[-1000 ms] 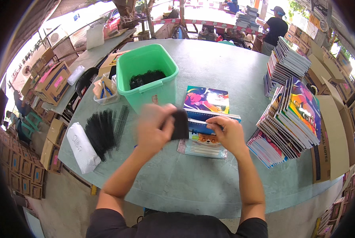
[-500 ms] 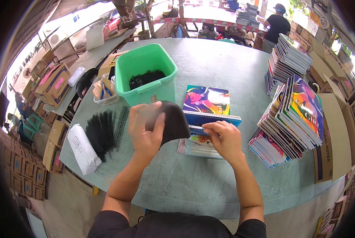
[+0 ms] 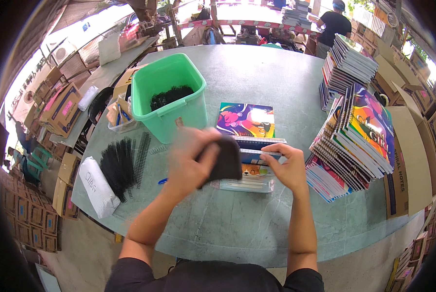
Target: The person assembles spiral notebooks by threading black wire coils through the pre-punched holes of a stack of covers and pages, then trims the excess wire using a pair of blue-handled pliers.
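My left hand (image 3: 191,158), blurred by motion, is closed round a black curved flat piece (image 3: 226,159), held upright at the left end of the notebooks; its exact kind does not show. My right hand (image 3: 287,163) has thumb and fingers closed on the right end of a blue-edged notebook (image 3: 253,155) standing with its bound edge up. Behind it lies a notebook with a colourful cover (image 3: 246,119). In front of it is a notebook with an orange animal face (image 3: 254,171), and a clear plastic sleeve (image 3: 249,186) lies nearest me.
A green bin (image 3: 171,114) holding black coils (image 3: 169,97) stands at the left. Loose black binding coils (image 3: 116,165), a white wrapped roll (image 3: 98,187) and a tub of tools (image 3: 120,117) sit beside it. Stacked spiral notebooks (image 3: 357,136) and a carton (image 3: 408,160) are at right.
My left hand has moved right and down with the black piece, closer to the notebooks' left end. My right hand stays at the notebook's right end. The whole view has shifted slightly.
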Demonstrator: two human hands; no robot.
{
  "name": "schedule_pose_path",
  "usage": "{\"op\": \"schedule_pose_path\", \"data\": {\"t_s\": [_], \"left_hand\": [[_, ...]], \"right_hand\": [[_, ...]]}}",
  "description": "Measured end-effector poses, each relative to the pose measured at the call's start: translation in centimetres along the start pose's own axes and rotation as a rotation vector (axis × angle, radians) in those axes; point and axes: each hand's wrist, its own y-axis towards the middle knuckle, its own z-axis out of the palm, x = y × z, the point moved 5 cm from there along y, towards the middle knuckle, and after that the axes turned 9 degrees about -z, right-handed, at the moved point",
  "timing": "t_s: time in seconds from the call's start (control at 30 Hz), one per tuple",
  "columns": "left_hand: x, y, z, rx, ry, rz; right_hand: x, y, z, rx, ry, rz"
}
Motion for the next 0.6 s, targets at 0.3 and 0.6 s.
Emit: {"op": "schedule_pose_path", "data": {"t_s": [0.3, 0.6], "left_hand": [[-1.2, 0.2, 0.4, 0.022, -0.021, 0.004], [1.1, -4.3, 2.3, 0.104, 0.414, 0.243]], "right_hand": [[-2.1, -1.5, 1.1, -0.264, 0.437, 0.148], [6.0, -0.3, 3.7, -0.15, -0.507, -0.438]]}}
